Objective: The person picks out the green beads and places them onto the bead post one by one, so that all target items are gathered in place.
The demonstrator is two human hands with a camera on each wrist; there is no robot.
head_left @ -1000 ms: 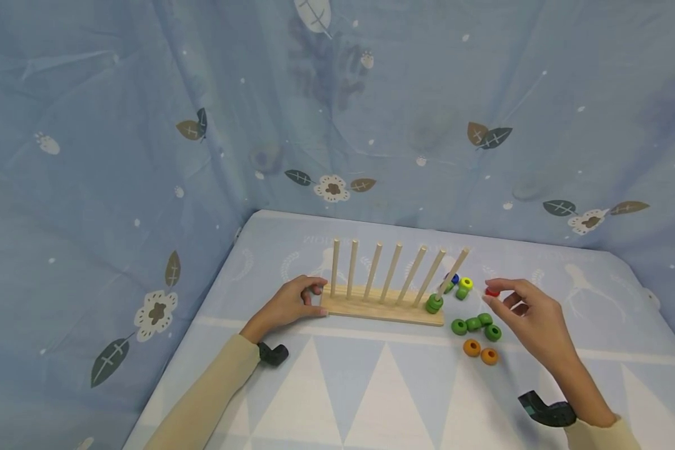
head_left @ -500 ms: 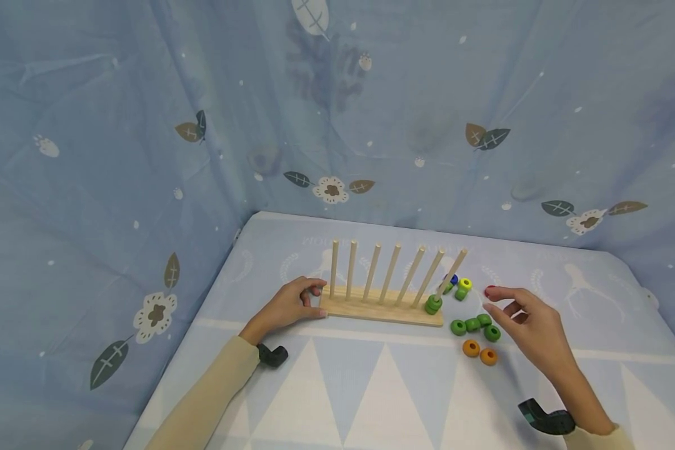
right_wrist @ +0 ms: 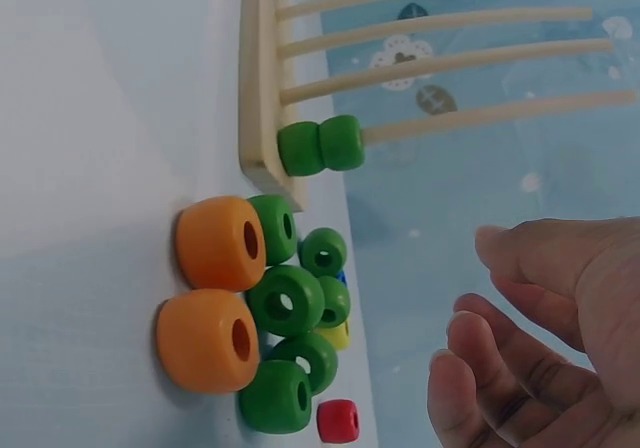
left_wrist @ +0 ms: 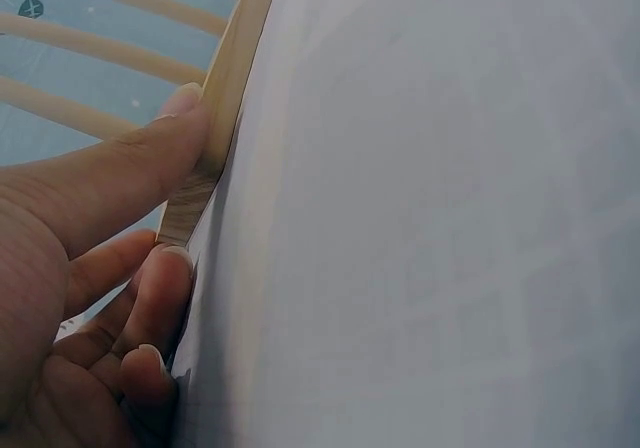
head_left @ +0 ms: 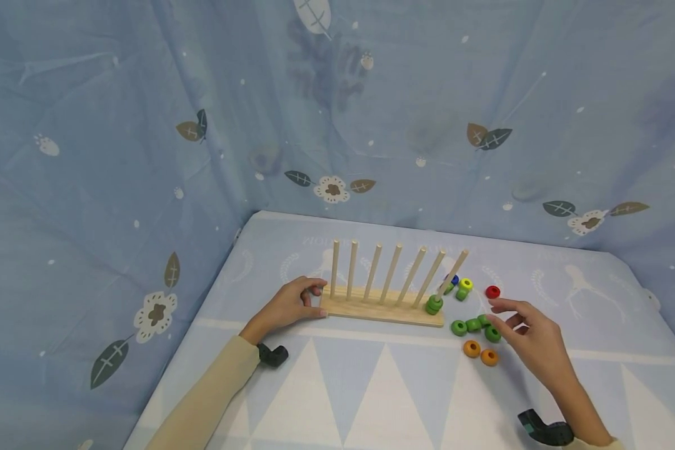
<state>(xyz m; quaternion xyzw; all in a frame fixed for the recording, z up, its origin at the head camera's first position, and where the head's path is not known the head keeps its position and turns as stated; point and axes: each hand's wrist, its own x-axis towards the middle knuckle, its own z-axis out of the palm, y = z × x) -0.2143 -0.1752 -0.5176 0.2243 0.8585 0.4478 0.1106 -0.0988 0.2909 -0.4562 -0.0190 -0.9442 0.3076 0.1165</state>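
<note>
Between the two hands stands a wooden rack (head_left: 371, 308), its seven upright pegs (head_left: 390, 274) rising from a long flat base. At its near end the left hand (head_left: 284, 308) grips that base, the thumb along the front edge and the fingers bent behind the end; the wrist view shows thumb and fingertips touching the wood. On the peg nearest the right hand, two stacked green beads (head_left: 434, 304) sit low against the base.

Past that end of the rack, the right hand (head_left: 533, 334) hovers with nothing in its grasp, thumb and forefinger apart, the other fingers loosely bent. Just beyond its fingertips lies a red bead (head_left: 492, 292). Below and beside the thumb, four loose green beads (head_left: 473, 324) cluster together, and on the person's side of them two orange beads (head_left: 480, 353) lie next to each other. Farther out from the right hand, behind the last peg, are a yellow bead (head_left: 465, 284), a blue bead (head_left: 455, 279) and two more green ones. Beneath both hands spreads a pale blue and white patterned cloth (head_left: 337, 400).
</note>
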